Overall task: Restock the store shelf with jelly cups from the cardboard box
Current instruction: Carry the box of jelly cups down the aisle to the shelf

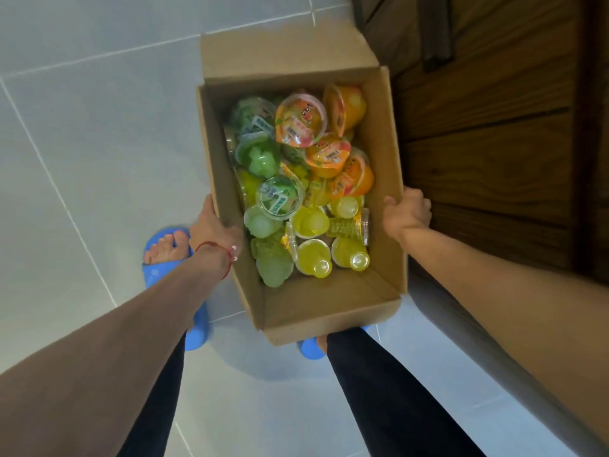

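Note:
An open cardboard box [333, 308] is held up above the floor in front of me. It is filled with several jelly cups: green ones [260, 159] on the left, orange ones [301, 122] at the far right, yellow ones [313, 258] nearest me. My left hand [214, 230] grips the box's left wall, thumb over the rim. My right hand [407, 209] grips the right wall with curled fingers. The shelf is not clearly in view.
Pale tiled floor [82, 143] spreads to the left and below. Dark wooden furniture [494, 143] stands close on the right of the box. My feet in blue sandals [164, 255] are under the box; the far box flap [286, 51] is folded outward.

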{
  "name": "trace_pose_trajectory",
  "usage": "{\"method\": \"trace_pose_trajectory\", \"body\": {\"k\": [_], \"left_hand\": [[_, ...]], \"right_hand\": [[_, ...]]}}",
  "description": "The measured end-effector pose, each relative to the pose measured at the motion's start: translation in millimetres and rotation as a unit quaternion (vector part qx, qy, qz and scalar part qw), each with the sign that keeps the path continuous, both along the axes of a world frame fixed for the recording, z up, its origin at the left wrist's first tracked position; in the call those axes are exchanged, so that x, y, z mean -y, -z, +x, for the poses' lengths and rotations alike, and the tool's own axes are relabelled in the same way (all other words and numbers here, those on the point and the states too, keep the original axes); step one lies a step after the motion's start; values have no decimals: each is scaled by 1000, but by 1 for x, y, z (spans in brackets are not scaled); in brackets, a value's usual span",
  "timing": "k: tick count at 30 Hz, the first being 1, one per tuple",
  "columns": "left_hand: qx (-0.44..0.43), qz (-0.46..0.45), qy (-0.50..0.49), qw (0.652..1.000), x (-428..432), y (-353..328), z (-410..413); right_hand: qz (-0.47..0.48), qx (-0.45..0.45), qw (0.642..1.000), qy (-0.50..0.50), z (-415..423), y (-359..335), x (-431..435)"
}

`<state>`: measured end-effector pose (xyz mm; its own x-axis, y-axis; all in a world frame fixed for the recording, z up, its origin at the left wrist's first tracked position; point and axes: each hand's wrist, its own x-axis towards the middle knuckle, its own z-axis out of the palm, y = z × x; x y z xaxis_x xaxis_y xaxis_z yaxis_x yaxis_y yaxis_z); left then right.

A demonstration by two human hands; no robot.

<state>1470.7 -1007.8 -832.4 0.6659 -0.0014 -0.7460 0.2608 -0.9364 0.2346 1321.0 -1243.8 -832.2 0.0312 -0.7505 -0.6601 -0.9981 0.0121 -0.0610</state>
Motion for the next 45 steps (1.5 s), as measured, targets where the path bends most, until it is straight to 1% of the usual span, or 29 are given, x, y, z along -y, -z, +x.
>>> {"method": "trace_pose_trajectory", "body": {"k": [2,6,10,13,17,19,22,25,27,29,31,35,42,45], "left_hand": [[-12,-9,21,1000,-3,-5,10],[-41,7,61,997,-17,-14,32],[-49,46,106,992,-36,-24,51],[-54,58,97,992,-46,-21,61],[-41,69,67,995,-36,-15,62],[-31,73,49,996,-30,-8,64],[0,74,74,994,-27,1,67],[-17,79,101,992,-25,-7,76],[-24,69,109,991,-24,-22,79],[-12,65,107,992,-26,-40,80],[-5,71,99,993,-33,-61,76],[-18,75,88,993,-46,-107,64],[-36,71,60,995,-83,-215,49],[-45,79,89,992,-95,-259,51]], "right_hand": [[18,-7,1000,4,2,-9,-4],[73,-40,997,4,4,-20,-25],[125,-57,991,1,5,-31,-58],[109,-54,992,22,8,-26,-73],[47,-12,996,80,22,-16,-66],[42,-12,995,91,27,-10,-64],[31,-8,995,90,25,-3,-66],[33,-4,998,58,22,-11,-63],[32,5,999,43,20,-26,-63],[34,9,999,38,17,-41,-65],[40,3,999,35,10,-58,-68],[57,-6,998,4,-2,-99,-71],[73,-19,995,-59,-13,-218,-94],[65,-34,996,-53,-19,-269,-116]]}}
